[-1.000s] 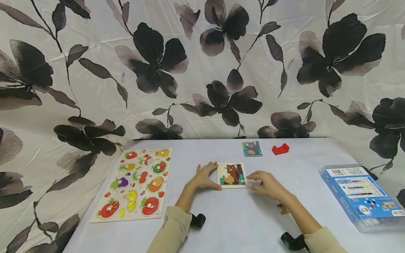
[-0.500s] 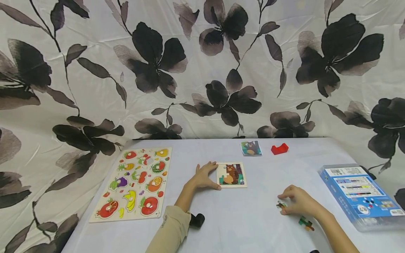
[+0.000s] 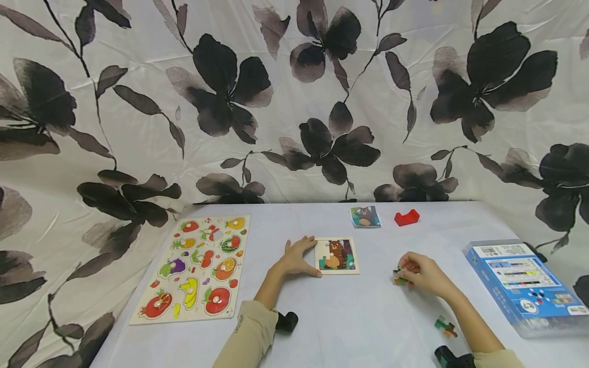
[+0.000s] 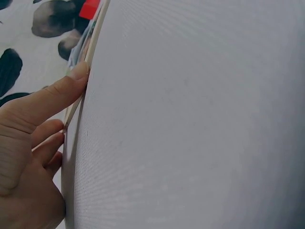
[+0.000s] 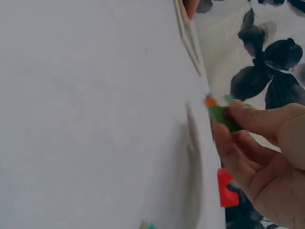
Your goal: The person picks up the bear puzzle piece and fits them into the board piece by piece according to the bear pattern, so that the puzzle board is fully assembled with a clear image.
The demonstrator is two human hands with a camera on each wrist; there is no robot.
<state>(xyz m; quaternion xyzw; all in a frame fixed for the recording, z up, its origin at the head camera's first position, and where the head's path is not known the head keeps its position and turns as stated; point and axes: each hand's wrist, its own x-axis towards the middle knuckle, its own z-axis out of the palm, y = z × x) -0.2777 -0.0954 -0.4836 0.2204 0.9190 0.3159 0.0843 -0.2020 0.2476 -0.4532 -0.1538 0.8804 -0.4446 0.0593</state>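
Observation:
My left hand (image 3: 296, 258) holds a small wooden jigsaw puzzle (image 3: 337, 255) by its left side, thumb at the near corner and a fingertip at the far corner. The puzzle shows a brown bear, with a pale gap at its upper left. In the left wrist view the thumb lies against the puzzle's thin edge (image 4: 98, 33). Right of the puzzle, my right hand (image 3: 425, 276) pinches a green and orange jigsaw piece (image 5: 220, 114) between thumb and fingers. Another green and brown jigsaw piece (image 3: 445, 326) lies on the table, close to the right forearm.
A fruit puzzle board (image 3: 193, 271) lies on the left. Behind the bear puzzle are a bear picture card (image 3: 366, 216) and a red piece (image 3: 407, 217). A blue box (image 3: 529, 286) stands at the right edge of the white table (image 3: 349, 322), before a floral cloth.
My right hand has left the puzzle's right side, gone right to a loose piece and picked it up, then shifted slightly back left with it. The left hand stays on the puzzle.

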